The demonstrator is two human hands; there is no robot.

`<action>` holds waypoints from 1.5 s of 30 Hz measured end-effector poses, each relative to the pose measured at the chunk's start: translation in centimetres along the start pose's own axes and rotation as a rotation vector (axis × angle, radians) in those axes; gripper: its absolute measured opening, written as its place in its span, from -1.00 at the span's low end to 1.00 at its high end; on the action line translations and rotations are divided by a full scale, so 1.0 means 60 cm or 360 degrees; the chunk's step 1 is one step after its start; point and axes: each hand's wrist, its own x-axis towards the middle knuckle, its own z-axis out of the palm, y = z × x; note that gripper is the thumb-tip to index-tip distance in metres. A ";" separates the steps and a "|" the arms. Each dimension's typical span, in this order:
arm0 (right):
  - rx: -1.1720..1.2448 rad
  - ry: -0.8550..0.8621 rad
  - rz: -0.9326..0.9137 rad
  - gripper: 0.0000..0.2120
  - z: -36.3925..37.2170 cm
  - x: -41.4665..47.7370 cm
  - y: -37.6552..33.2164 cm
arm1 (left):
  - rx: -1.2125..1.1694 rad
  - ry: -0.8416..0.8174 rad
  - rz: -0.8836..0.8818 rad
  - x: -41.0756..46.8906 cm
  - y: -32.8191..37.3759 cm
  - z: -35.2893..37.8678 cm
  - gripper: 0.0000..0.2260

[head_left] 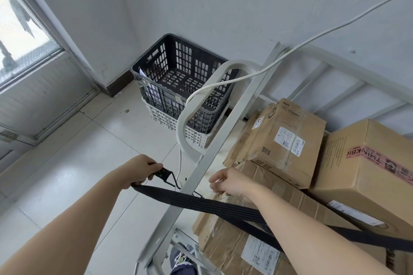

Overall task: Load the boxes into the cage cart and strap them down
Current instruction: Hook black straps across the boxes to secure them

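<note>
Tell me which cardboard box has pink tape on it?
The big box at far right; pink lettered tape crosses its edge, unlike the other boxes.

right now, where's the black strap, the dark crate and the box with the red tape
black strap (201,202): head view, on the wide flat band.
dark crate (185,57): head view, on its slotted far wall.
box with the red tape (335,163): head view, on bare cardboard left of the tape.

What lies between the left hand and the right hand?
In the head view, the cage cart's pale frame bar stands between the left hand and right hand; the black strap crosses it.
</note>
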 end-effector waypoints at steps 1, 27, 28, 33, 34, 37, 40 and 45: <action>0.0004 0.0004 0.0004 -0.93 -0.001 0.000 0.002 | 0.0000 -0.0033 0.0004 0.002 0.000 0.000 -0.61; 0.0317 0.0010 0.0025 -0.90 0.008 0.003 -0.007 | -0.0213 -0.0495 -0.0045 0.005 0.035 0.030 -0.72; 0.0331 0.0061 0.0026 -0.89 0.004 0.000 -0.009 | -0.0191 -0.0492 -0.0051 0.007 0.034 0.028 -0.79; 0.0655 0.0324 0.0015 -0.88 -0.044 -0.023 -0.004 | -0.0308 -0.0365 -0.0094 0.003 0.047 0.003 -0.85; 0.0716 0.0381 0.0002 -0.88 -0.059 -0.029 -0.002 | -0.0322 -0.0288 -0.0084 0.001 0.055 -0.004 -0.87; 0.0922 0.0609 -0.0044 -0.89 -0.105 -0.053 0.001 | -0.0300 0.0241 -0.0039 -0.006 0.095 -0.022 -0.91; 0.1035 0.0786 -0.0108 -0.90 -0.141 -0.083 0.005 | -0.0316 0.0899 0.0187 -0.025 0.157 -0.032 -0.90; 0.1061 0.1038 -0.0194 -0.89 -0.178 -0.125 0.020 | -0.0042 0.1008 0.0926 -0.084 0.303 0.021 -0.83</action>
